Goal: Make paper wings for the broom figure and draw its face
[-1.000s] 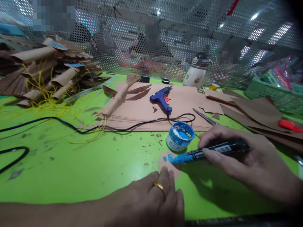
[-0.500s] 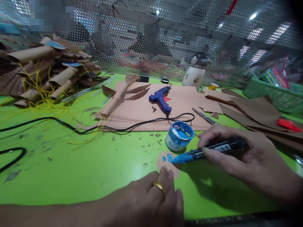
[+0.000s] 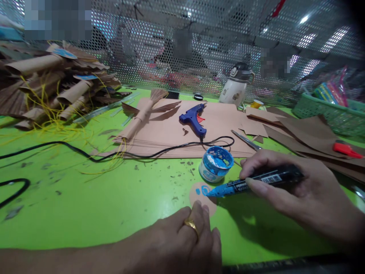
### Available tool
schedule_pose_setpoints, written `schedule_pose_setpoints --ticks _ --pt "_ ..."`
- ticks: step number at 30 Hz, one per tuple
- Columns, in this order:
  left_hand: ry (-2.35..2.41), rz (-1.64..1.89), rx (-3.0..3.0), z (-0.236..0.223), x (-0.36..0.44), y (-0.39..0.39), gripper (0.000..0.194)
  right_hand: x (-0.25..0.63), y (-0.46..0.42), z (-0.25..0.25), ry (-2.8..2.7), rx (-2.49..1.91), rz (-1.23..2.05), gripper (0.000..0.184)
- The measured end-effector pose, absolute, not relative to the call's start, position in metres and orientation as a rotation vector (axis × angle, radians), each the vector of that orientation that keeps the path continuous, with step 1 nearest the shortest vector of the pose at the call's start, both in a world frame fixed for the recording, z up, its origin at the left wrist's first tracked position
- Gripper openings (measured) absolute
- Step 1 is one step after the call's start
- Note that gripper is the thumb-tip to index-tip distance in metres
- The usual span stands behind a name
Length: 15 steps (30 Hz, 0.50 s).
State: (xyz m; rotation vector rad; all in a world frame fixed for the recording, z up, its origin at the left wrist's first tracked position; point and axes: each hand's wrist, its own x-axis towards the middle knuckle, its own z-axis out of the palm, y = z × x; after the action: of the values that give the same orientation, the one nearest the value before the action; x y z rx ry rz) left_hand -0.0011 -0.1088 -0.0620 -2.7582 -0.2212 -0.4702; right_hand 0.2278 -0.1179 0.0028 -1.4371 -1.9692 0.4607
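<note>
My right hand (image 3: 296, 194) grips a black permanent marker (image 3: 253, 180) with a blue-smeared front end. The marker's tip rests at the blue marks on a small round piece of brown paper (image 3: 194, 196) lying on the table. Those marks are a blue dot and a curved ring-like stroke. With fingers close together, my left hand (image 3: 185, 239), a gold ring on one finger, presses the lower edge of the paper circle. Just behind it stands an open jar of blue paint (image 3: 216, 164), its inside smeared blue and white.
A blue glue gun (image 3: 194, 120) and a rolled paper bird shape (image 3: 139, 116) lie on stacked brown paper (image 3: 168, 146). A black cable (image 3: 154, 155) crosses the table. Rolled paper pieces (image 3: 37, 65) pile up left; a flask (image 3: 234, 89) and green basket (image 3: 336, 114) stand behind.
The marker and my right hand have shifted very slightly to the right. My left hand stays on the paper circle, and the blue marks look the same.
</note>
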Motion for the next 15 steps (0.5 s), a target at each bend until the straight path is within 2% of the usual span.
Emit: schedule_pose_setpoints --ticks 3,8,15 --pt "-0.159 -0.530 -2.733 -0.0648 -0.0008 -0.1071 0.022 0.2278 -0.1174 0.0031 -1.991 -1.430 0.460 0.005" --pt "-0.302 -0.396 -2.799 -0.0602 -0.0017 -0.1113 0.027 0.2296 -0.1171 0.0042 -1.995 -1.456 0.466 0.005" --pt "-0.269 -0.409 -2.803 -0.0597 -0.0048 -0.1137 0.028 0.2316 -0.1156 0.0037 -1.954 -1.452 0.376 0.005"
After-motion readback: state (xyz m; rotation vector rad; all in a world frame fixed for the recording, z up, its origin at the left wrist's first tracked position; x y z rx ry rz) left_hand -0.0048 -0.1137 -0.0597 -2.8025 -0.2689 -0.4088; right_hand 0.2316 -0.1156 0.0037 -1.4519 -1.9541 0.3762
